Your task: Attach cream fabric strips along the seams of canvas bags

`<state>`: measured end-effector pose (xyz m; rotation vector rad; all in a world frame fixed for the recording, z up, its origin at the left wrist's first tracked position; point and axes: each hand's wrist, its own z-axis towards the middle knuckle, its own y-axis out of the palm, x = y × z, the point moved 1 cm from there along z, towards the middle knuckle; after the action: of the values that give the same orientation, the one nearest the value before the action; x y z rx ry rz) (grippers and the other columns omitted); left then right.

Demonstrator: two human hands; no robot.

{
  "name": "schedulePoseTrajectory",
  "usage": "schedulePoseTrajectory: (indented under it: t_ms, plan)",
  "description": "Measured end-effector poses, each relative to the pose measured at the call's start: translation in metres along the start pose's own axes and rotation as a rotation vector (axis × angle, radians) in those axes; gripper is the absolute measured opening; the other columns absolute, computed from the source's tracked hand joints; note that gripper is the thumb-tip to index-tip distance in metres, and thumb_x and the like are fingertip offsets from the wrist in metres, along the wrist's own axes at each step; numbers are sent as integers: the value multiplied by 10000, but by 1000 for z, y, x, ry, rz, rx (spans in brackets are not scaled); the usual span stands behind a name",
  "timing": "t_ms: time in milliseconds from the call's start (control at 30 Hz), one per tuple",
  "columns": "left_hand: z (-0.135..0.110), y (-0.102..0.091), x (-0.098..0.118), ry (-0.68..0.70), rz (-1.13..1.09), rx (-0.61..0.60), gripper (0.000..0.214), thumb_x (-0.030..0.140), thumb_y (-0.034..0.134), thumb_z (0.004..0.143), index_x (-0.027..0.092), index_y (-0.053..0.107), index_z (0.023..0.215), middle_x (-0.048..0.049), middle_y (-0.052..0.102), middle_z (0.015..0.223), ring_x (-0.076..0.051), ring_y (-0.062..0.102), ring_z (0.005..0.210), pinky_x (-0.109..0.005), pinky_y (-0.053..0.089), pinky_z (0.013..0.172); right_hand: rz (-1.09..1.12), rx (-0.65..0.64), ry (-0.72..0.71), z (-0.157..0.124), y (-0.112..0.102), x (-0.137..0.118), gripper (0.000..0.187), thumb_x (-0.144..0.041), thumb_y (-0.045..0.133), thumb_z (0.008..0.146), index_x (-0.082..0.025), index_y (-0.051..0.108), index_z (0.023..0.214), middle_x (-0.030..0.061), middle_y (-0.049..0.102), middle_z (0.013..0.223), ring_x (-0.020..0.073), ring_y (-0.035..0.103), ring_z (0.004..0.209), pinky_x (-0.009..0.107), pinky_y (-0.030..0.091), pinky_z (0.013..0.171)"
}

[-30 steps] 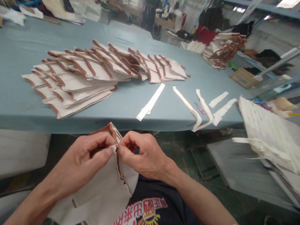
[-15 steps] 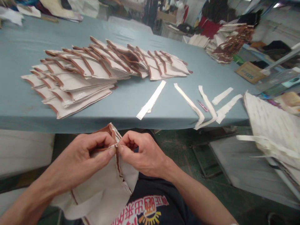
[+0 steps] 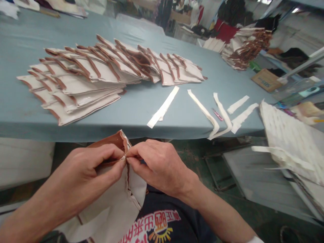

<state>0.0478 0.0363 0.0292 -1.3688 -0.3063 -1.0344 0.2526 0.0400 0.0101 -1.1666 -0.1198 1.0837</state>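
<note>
A cream fabric piece with brown lining (image 3: 115, 192), sewn like a bag or pouch, hangs over my lap in front of the table edge. My left hand (image 3: 98, 172) pinches its upper rim between thumb and forefinger. Right beside those fingertips, my right hand (image 3: 159, 165) pinches the same rim at the top of a brown-edged seam. The fingertips of both hands nearly touch, and whatever small detail lies between them is hidden. Behind the hands the brown inside of the piece shows at its open top corner.
Overlapping rows of similar cream and brown pieces (image 3: 88, 81) lie on the blue-covered table (image 3: 136, 113). White strips (image 3: 163, 108) and a small pink tool (image 3: 217, 114) rest near its front edge. A cardboard box (image 3: 265, 80) and another pile (image 3: 248, 47) stand at the back right.
My right hand has turned slightly, its fingers now more closed over the rim. My left hand keeps its pinch at nearly the same spot. The view has shifted a little.
</note>
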Motion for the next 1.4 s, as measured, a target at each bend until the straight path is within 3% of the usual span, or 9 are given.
schedulePoseTrajectory:
  t_ms: [267, 400, 500, 600, 933, 1167, 1233, 1333, 1400]
  plan:
    - [-5, 8, 8, 9, 199, 117, 343, 312, 526, 874, 230, 759, 636, 55, 673, 516, -105, 604, 413, -201, 411, 463, 14, -57, 105, 5, 8, -2, 234, -203, 505, 1054, -178, 711, 945, 57, 799, 836, 195, 728, 745, 320, 429, 666]
    - [-7, 11, -1, -166, -63, 99, 289, 339, 598, 809, 238, 757, 590, 49, 698, 532, -118, 626, 460, -175, 435, 482, 465, -115, 392, 7, 16, 3, 60, -234, 618, 922, -208, 640, 873, -12, 717, 794, 135, 637, 706, 263, 442, 686]
    - [-10, 11, -10, -326, -268, 66, 260, 358, 656, 785, 241, 766, 581, 36, 708, 562, -136, 620, 513, -176, 453, 492, 888, -196, 624, 8, 22, 7, 106, -298, 664, 883, -206, 622, 851, -48, 616, 731, 102, 519, 634, 228, 424, 617]
    - [-12, 8, -16, -383, -374, 41, 243, 366, 705, 793, 248, 781, 594, 35, 708, 592, -136, 603, 532, -172, 450, 485, 1049, -235, 694, 10, 22, 6, 123, -306, 689, 857, -202, 624, 840, -57, 580, 723, 94, 472, 630, 212, 396, 583]
    - [-14, 0, -17, -468, -348, -63, 304, 477, 686, 768, 228, 812, 648, 2, 743, 629, -169, 633, 573, -198, 488, 526, 579, -90, 557, 12, 10, -10, 96, -273, 686, 909, -221, 616, 868, -37, 694, 795, 122, 653, 718, 251, 491, 720]
    - [-11, 1, -15, -469, -327, -120, 326, 481, 706, 817, 210, 745, 639, 16, 667, 615, -152, 564, 579, -206, 448, 533, 671, -110, 516, 6, 15, -1, 101, -303, 692, 942, -210, 651, 932, -15, 736, 840, 134, 695, 739, 258, 548, 720]
    - [-11, -1, -15, -460, -347, -139, 317, 467, 717, 821, 211, 743, 636, 12, 675, 634, -152, 571, 591, -206, 448, 537, 726, -41, 450, 5, 15, 6, 96, -296, 662, 959, -200, 663, 966, 0, 760, 868, 134, 711, 750, 262, 579, 741]
    - [-15, -4, -20, -471, -409, -180, 285, 460, 742, 858, 219, 767, 707, 6, 727, 702, -158, 599, 611, -207, 465, 539, 719, 67, 303, 8, 8, 13, 144, -250, 637, 940, -185, 676, 1062, 64, 822, 1048, 172, 785, 953, 313, 627, 931]
    - [-18, -6, -22, -460, -404, -176, 290, 479, 735, 889, 230, 780, 748, 6, 748, 716, -167, 623, 615, -212, 475, 537, 659, 22, 222, 13, 3, 16, 249, -206, 667, 907, -197, 683, 1155, 91, 825, 1229, 211, 778, 1176, 348, 589, 1093]
